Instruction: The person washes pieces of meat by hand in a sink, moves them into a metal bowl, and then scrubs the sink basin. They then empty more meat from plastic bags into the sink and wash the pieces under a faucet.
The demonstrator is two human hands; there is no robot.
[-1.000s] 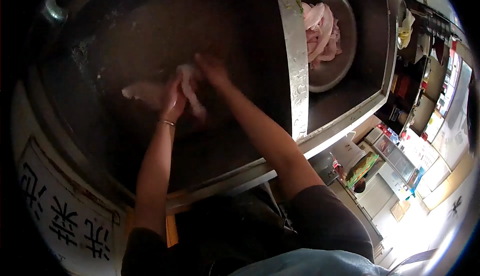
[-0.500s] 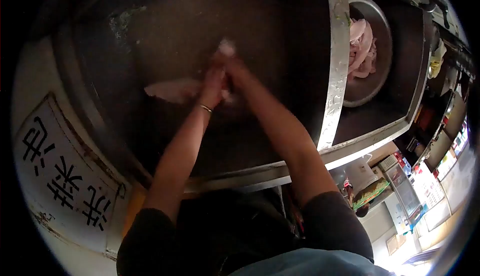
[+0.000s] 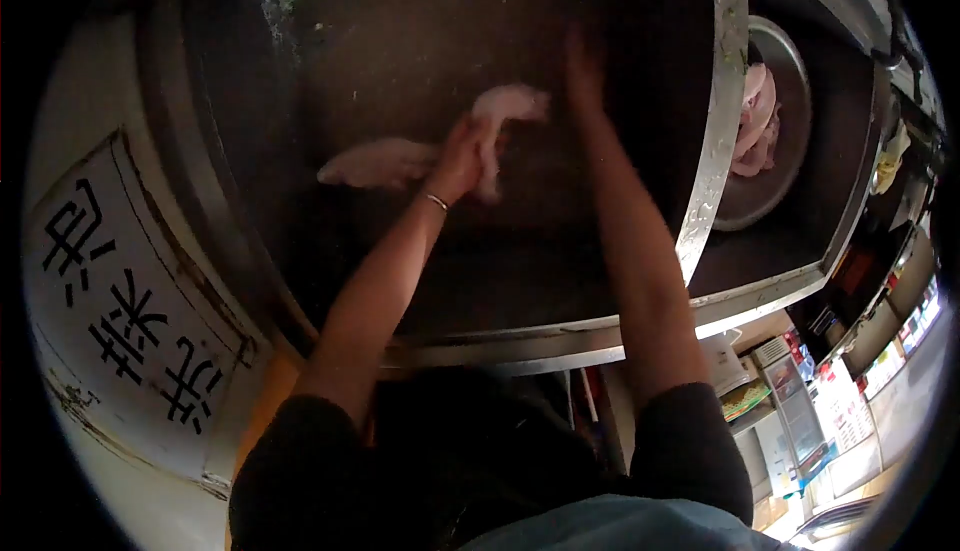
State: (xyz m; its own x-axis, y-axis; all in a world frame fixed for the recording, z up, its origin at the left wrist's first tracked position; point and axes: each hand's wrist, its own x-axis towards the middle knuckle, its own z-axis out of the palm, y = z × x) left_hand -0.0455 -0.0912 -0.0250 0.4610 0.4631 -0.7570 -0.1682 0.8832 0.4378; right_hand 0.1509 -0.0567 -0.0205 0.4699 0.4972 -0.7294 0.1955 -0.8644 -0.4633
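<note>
In the large sink (image 3: 560, 341), my left hand (image 3: 464, 159), with a bracelet at the wrist, is closed round a pale pink piece of meat (image 3: 510, 103). Part of that piece hangs down beside the fingers. Another long pale piece (image 3: 378, 163) lies to the left of this hand. My right hand (image 3: 584, 66) is to the right of the held piece, apart from it, dark and blurred, so its fingers cannot be made out.
A metal bowl (image 3: 790, 151) with several pale pink pieces stands in the smaller basin at the right, beyond the metal divider (image 3: 722, 81). A white sign (image 3: 130, 321) with black characters is at the left. Shelves with goods are at the lower right.
My hands have come apart; the right one has moved up and to the right. The piece in my left hand now shows clearly. The whole view has shifted a little.
</note>
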